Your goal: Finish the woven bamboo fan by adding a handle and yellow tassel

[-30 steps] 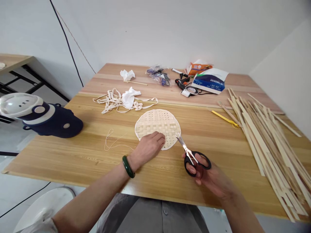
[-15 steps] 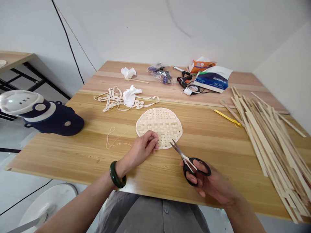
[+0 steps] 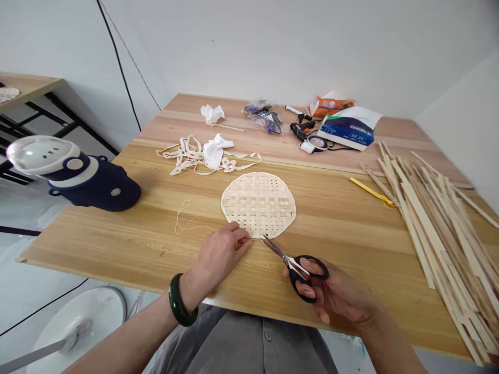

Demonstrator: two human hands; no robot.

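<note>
A round woven bamboo mat [image 3: 258,203] lies flat in the middle of the wooden table [image 3: 117,234]. My left hand [image 3: 220,253] rests at the mat's near edge, its fingers pinched on a thin strand that sticks out from the rim. My right hand [image 3: 339,298] grips black-handled scissors [image 3: 294,262], whose blade tips point at that strand just beside my left fingertips. A green bangle sits on my left wrist.
A loose thread [image 3: 187,221] lies left of the mat. White ribbon and tissue [image 3: 206,156] lie behind it. A dark blue cap with a white helmet [image 3: 74,174] sits at the left edge. Many bamboo strips [image 3: 440,218] pile at the right. Glue gun, bags and packets [image 3: 323,124] crowd the far side.
My left hand slid off the mat's surface to its near rim and pinched a strand. The scissors swung left and toward me, from the mat's right edge to its near edge.
</note>
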